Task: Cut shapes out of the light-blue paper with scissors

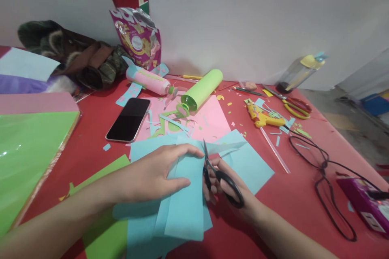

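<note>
My left hand [152, 176] grips a folded sheet of light blue paper [185, 206], thumb under and fingers over its upper edge. My right hand [234, 194] is closed through the handles of black scissors [217, 174], whose blades point up and away along the paper's right edge. More light blue sheets [243, 162] lie beneath on the red table [291, 198]. A pink sheet [209, 119] with green paper cuttings lies just beyond.
A black phone [128, 119] lies left of centre. Behind it lie a pink-wrapped bottle [148, 81] and a green-wrapped bottle [200, 90]. A yellow glue gun [263, 116], red-yellow scissors [294, 106], a black cable [322, 170] and a purple box [364, 206] are right. Coloured sheets [27, 145] stack left.
</note>
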A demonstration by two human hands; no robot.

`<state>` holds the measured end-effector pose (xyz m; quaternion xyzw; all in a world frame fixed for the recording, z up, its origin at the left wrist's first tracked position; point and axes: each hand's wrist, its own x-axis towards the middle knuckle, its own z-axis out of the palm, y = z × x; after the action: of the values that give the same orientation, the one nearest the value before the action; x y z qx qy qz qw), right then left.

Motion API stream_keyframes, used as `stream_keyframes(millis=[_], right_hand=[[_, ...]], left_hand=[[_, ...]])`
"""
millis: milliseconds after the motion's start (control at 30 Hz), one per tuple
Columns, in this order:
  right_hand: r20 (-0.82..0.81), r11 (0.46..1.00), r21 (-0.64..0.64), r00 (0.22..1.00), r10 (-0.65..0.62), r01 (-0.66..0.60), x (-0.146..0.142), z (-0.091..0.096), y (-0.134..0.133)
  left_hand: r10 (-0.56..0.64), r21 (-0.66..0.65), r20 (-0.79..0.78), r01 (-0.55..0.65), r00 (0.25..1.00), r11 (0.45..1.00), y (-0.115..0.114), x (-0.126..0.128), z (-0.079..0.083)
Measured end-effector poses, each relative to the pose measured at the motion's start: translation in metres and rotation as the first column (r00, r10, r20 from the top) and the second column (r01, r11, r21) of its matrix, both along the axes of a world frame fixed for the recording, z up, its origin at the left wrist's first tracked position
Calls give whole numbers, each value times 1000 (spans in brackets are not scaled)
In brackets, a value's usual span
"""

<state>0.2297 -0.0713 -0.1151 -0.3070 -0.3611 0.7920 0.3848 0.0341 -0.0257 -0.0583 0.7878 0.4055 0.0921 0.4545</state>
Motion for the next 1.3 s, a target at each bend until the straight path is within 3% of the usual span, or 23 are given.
stream_keyframes(millis=[1300], right_hand=[[23, 999, 39, 1000, -11, 10, 1, -4, 0]], left_hand=[[-54, 26, -11, 54, 998, 998, 4, -4, -4]])
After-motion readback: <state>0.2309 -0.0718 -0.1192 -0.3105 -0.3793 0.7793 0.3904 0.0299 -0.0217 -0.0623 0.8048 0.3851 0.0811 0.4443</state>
